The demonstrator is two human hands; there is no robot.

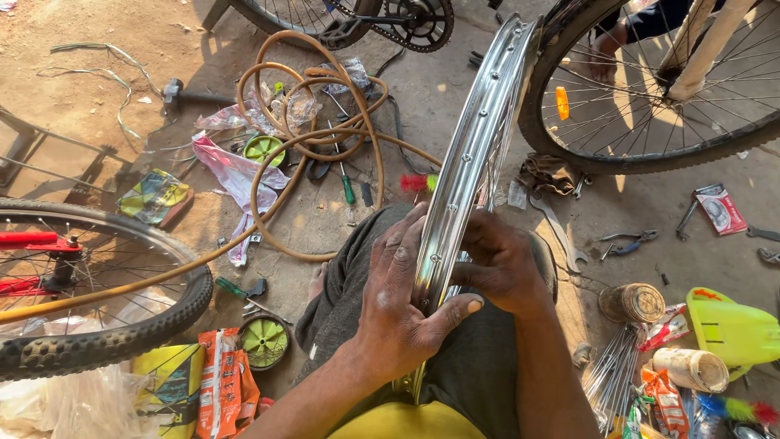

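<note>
Both hands grip a bare chrome bicycle wheel rim [475,154] stood on edge across the person's lap.

The left hand [398,313] wraps the rim's near side, thumb hooked under it; the right hand [504,264] closes on the far side with fingertips at the spoke holes, which seem to hold thin spokes there, though this is hard to tell. The step in hand looks like lacing the rim. A bundle of loose steel spokes [611,375] lies on the dirt floor [73,89] by the right knee; a coiled tan rubber hose [313,122] and a green-handled screwdriver [346,185] lie ahead. Taking another spoke would call for freeing the right hand while the left steadies the rim.
</note>
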